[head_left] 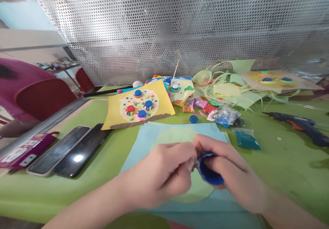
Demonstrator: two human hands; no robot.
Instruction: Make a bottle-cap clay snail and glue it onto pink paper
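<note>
My right hand (231, 174) is closed around a blue bottle cap (208, 172), its hollow side turned toward me. My left hand (164, 172) is pinched at the cap's rim, fingertips touching it; what sits between those fingers is too small to make out. Both hands hover just above a light blue sheet (144, 143) with a pale green paper circle (172, 136) glued on it, lying on the green table (282, 160).
Two phones (69, 150) and a purple case (24, 152) lie at the left. A yellow sheet with caps (140, 107), a loose blue cap (193, 118), small bags of coloured bits (223, 116), green paper scraps (231, 92) and a glue gun (300, 124) lie beyond. A perforated metal screen (180, 27) backs the table.
</note>
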